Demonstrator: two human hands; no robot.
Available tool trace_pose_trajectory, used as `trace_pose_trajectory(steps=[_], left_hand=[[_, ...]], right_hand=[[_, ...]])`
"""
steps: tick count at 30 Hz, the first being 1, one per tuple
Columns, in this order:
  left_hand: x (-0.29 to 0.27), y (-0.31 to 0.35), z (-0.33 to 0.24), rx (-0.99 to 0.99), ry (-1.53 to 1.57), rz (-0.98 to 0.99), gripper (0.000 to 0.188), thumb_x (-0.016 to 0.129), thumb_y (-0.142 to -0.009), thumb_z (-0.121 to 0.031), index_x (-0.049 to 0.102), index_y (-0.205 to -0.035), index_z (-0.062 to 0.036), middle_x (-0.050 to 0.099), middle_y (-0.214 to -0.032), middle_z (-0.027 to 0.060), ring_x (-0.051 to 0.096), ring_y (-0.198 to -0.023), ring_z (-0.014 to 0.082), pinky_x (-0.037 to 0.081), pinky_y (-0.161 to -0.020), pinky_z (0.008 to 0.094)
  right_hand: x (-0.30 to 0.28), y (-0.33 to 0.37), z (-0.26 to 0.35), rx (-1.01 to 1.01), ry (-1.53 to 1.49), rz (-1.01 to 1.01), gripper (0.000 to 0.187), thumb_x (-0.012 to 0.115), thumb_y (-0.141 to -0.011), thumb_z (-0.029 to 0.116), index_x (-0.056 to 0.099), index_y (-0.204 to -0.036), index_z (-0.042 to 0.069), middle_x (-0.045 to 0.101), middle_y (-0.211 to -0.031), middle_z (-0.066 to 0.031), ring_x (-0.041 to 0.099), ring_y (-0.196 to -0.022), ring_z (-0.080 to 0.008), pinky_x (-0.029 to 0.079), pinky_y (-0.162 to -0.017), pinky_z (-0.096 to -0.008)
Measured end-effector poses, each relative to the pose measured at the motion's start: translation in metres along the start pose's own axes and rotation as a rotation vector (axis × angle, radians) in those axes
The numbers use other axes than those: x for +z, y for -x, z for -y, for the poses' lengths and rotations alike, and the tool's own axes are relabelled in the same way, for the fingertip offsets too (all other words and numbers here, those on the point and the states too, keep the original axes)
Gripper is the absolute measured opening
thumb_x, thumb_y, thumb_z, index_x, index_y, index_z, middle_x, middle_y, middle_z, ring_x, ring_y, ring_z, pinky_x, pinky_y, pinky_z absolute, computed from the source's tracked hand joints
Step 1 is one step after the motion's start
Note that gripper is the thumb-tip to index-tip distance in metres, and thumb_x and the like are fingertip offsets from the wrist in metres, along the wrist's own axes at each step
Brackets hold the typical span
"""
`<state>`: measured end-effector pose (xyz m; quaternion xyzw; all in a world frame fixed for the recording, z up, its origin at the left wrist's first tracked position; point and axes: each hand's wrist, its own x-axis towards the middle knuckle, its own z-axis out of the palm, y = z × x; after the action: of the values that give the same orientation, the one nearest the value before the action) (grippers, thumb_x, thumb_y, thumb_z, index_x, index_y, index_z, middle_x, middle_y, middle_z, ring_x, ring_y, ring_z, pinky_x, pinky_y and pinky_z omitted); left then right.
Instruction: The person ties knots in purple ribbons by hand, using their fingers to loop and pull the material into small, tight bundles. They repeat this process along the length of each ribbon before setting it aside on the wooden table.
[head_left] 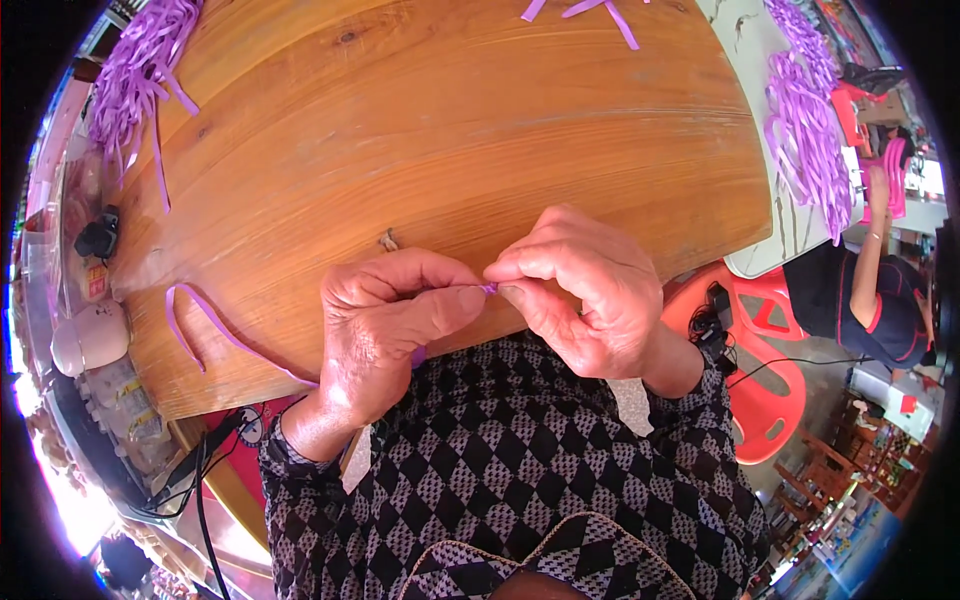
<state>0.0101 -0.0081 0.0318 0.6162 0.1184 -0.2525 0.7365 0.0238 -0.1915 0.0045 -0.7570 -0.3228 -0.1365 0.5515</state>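
Both hands meet over the near edge of the wooden table (pixel 470 130), in front of my body. My left hand (pixel 385 315) pinches a purple ribbon (pixel 491 288) between thumb and forefinger. From the other side, my right hand (pixel 590 295) pinches the same piece, thumb below and forefinger above. Only a small bunched bit of it shows between the fingertips; whether it is knotted or folded I cannot tell. A loose length of purple ribbon (pixel 225 330) curves over the table left of my left hand and passes behind the wrist.
Purple ribbon bundles lie at the far left (pixel 140 75) and on a pale marbled surface at right (pixel 810 140). Ribbon ends (pixel 610 15) show at the far edge. A pink rounded object (pixel 92 338) sits left. Beyond the right edge are an orange-red stool (pixel 770 400) and another person (pixel 880 290).
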Motion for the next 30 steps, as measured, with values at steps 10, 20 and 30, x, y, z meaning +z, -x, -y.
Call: trace_pose_trajectory(steps=[10,20,30], left_hand=[[-0.002,-0.005,0.005,-0.069,0.157,0.043,0.006,0.066,-0.076,-0.004,0.066,-0.081,0.001,0.059,-0.065,-0.0015,0.044,-0.05,0.002,0.031,-0.042,0.017],[0.007,-0.001,0.003,-0.05,0.043,0.03,0.006,0.066,-0.078,-0.004,0.065,-0.081,0.0008,0.06,-0.07,-0.0017,0.046,-0.058,0.0018,0.036,-0.051,0.0169],[0.008,-0.002,-0.001,0.113,-0.02,0.076,0.009,0.062,-0.082,-0.003,0.06,-0.09,0.0023,0.058,-0.073,0.0006,0.052,-0.064,0.0051,0.042,-0.057,0.0182]], right_hand=[[0.003,0.001,0.003,0.062,0.008,-0.039,0.02,0.066,-0.067,-0.009,0.06,-0.085,-0.002,0.062,-0.072,-0.0087,0.053,-0.057,-0.0208,0.04,-0.05,-0.029],[0.001,-0.002,0.002,-0.019,0.119,-0.058,0.025,0.058,-0.052,-0.013,0.055,-0.073,0.001,0.051,-0.06,-0.0041,0.044,-0.05,-0.0189,0.032,-0.047,-0.0292],[-0.001,-0.005,0.008,0.021,0.174,-0.033,0.021,0.057,-0.053,-0.01,0.055,-0.07,0.001,0.047,-0.058,-0.0044,0.043,-0.049,-0.0176,0.032,-0.047,-0.0279]])
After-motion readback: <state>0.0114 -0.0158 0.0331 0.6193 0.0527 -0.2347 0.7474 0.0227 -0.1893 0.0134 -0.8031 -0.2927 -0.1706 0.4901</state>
